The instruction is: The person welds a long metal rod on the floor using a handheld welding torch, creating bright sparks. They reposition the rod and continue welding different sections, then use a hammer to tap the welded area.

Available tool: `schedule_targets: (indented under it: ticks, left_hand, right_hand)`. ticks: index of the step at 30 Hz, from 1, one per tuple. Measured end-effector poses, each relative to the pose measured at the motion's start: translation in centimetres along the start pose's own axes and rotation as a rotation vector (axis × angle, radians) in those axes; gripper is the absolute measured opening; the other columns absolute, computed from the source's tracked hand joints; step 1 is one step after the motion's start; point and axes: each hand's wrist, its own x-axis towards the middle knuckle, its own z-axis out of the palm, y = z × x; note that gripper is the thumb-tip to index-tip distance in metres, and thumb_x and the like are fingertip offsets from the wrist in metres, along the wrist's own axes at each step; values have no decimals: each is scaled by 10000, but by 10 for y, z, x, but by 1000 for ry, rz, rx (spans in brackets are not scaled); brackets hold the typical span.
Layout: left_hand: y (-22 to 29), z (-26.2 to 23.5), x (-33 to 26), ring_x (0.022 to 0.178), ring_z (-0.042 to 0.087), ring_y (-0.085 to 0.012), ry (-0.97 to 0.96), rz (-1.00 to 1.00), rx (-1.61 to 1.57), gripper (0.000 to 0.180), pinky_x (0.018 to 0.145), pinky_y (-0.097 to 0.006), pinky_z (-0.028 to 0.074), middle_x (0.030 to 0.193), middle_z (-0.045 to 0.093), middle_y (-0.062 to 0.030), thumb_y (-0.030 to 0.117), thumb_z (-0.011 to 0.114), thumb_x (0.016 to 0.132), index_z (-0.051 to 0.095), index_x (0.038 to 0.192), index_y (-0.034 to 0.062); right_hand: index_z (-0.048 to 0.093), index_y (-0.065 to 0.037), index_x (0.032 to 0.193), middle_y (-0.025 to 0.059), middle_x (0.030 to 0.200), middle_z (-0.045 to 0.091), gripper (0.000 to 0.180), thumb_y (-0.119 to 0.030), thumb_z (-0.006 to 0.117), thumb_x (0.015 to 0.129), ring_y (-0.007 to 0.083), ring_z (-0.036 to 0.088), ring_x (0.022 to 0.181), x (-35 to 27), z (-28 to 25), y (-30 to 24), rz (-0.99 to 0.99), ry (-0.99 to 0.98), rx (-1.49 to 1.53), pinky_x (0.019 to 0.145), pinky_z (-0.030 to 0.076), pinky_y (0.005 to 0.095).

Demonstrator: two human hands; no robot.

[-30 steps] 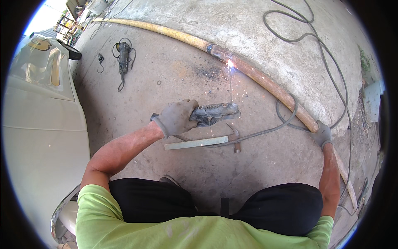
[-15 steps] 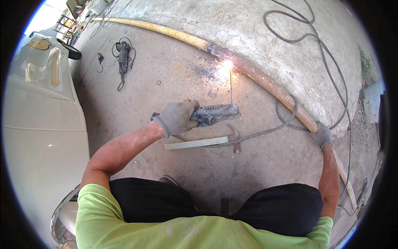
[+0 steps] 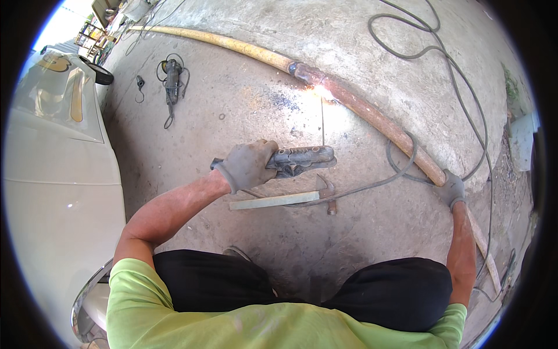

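Gloved in grey, my left hand [image 3: 249, 164] is closed around a black welding electrode holder [image 3: 304, 156]. A thin electrode [image 3: 323, 119] rises from the holder's far end to a long rusty pipe [image 3: 363, 110]. A bright arc with sparks glows at the pipe's near side, where the electrode's tip is lost in the glare. My right hand [image 3: 450, 189], also gloved, grips the pipe near its right end; the glove hides some of the fingers. Left of the arc, a dark joint [image 3: 292, 68] links the rusty length to a yellowish length [image 3: 232, 43].
On the concrete below the holder lies a hammer [image 3: 331, 205] with a pale flat-sided handle. An angle grinder [image 3: 172, 81] with its cord rests at upper left. A white car [image 3: 64, 192] stands close on the left. Loops of cable [image 3: 447, 55] run along the right.
The arc's glare has changed shape, and a wider patch of floor below it is lit white. Both hands and the pipe stay in place.
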Motion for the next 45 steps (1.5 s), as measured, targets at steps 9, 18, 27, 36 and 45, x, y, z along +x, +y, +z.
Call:
schedule_targets:
  ticks: [9,18,27,36,45]
  left_hand:
    - [5,-4,0,1036,741,-420,0,-29,-24,374,917,-508,582,1099,739,-187,242,818,887,691,1197,75]
    - [3,-3,0,1038,732,-425,11,-25,-29,393,930,-516,575,1110,724,-187,216,795,870,684,1220,77]
    - [7,-8,-1,1054,735,-422,-2,-46,-33,404,946,-515,572,1130,727,-191,220,794,870,685,1231,75]
    - [4,-6,2,1049,735,-420,28,-30,-25,389,934,-517,576,1111,730,-195,231,793,866,695,1202,62]
    - [2,-7,3,1044,732,-424,42,-9,-48,418,930,-513,579,1114,728,-200,216,797,860,684,1226,49]
  right_hand:
    - [750,-114,1126,227,1009,796,436,-371,850,788,453,767,1003,-2,-3,-6,20,5,-7,864,603,518]
    - [751,-118,1119,217,1010,800,417,-366,847,797,448,770,1003,-2,-1,-3,15,11,-27,867,602,520]
    - [741,-119,1106,221,990,798,398,-362,839,806,450,771,990,-3,-4,-7,13,8,-15,859,600,524]
    - [743,-122,1110,217,993,798,370,-341,823,823,447,770,991,-5,-7,-10,10,3,-11,864,598,515]
    - [747,-124,1124,218,996,798,381,-350,831,829,446,770,993,-4,-7,-10,2,3,-15,863,599,513]
